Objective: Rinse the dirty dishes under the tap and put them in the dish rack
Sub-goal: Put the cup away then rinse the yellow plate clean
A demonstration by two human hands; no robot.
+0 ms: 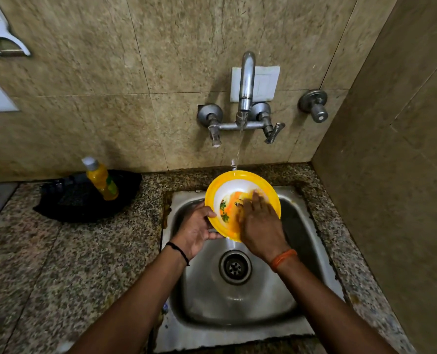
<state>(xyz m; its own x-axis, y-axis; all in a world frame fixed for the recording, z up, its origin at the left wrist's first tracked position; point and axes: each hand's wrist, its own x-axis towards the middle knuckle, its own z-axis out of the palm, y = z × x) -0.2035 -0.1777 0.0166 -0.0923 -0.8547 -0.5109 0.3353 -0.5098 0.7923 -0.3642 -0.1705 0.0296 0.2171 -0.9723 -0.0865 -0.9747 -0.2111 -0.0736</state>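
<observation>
Head view: left hand grips plate rim, right hand flat inside

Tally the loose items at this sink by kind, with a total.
Plates: 1, the yellow-rimmed plate, held by the left hand and rubbed by the right hand.
Bottles: 1, the yellow bottle.
Black pans: 1, the black pan.
Total: 3

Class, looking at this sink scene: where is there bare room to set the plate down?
Free: granite counter between the black pan and sink; sink floor around the drain. Crowded: under the tap, where both hands hold the plate.
</observation>
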